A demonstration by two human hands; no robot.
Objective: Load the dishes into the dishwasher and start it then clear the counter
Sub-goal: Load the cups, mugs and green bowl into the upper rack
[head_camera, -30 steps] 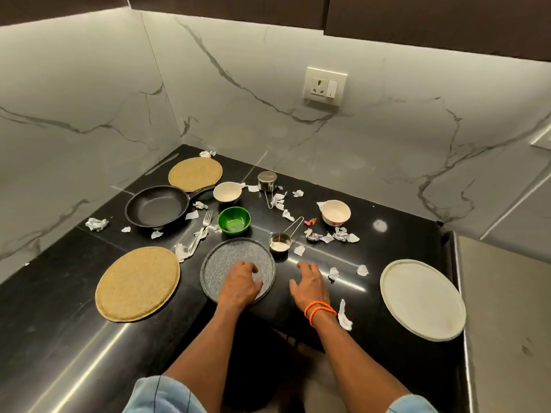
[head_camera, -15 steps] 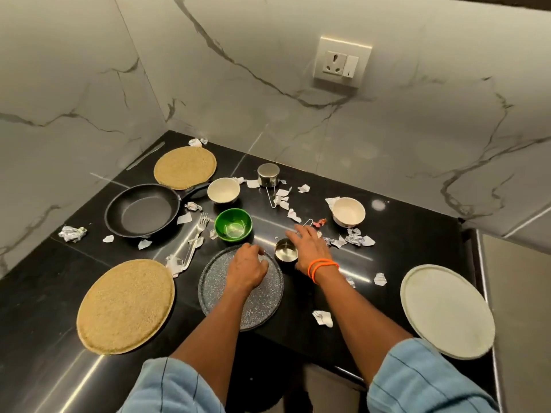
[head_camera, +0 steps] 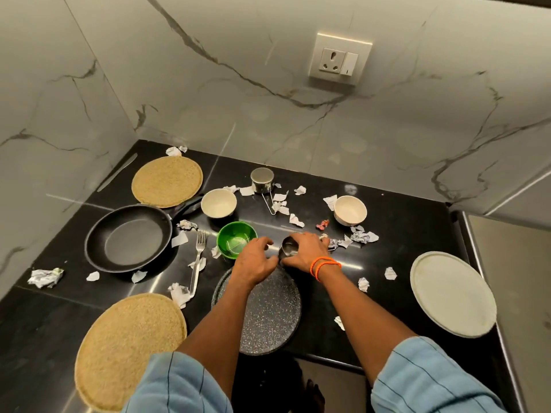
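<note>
Barely begun, by my read: the black tabletop [head_camera: 402, 234] carries everything, no dishwasher in view. Frying pan [head_camera: 128, 238], white plate [head_camera: 453, 293], speckled plate [head_camera: 268, 311], three bowls, fork [head_camera: 198, 257] unloaded; paper scraps everywhere. My right hand [head_camera: 304, 253] clamps its fingers around a small steel cup [head_camera: 288, 250]; left hand [head_camera: 253, 262] hovers beside, fingers loosely curled, empty.

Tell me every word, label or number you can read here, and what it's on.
None can be read.
Wall socket and switch: no lettering shows.
Crumpled paper scraps: grey marks, too blurred to read.
Steel measuring cup gripped by the right hand: no marking visible.
</note>
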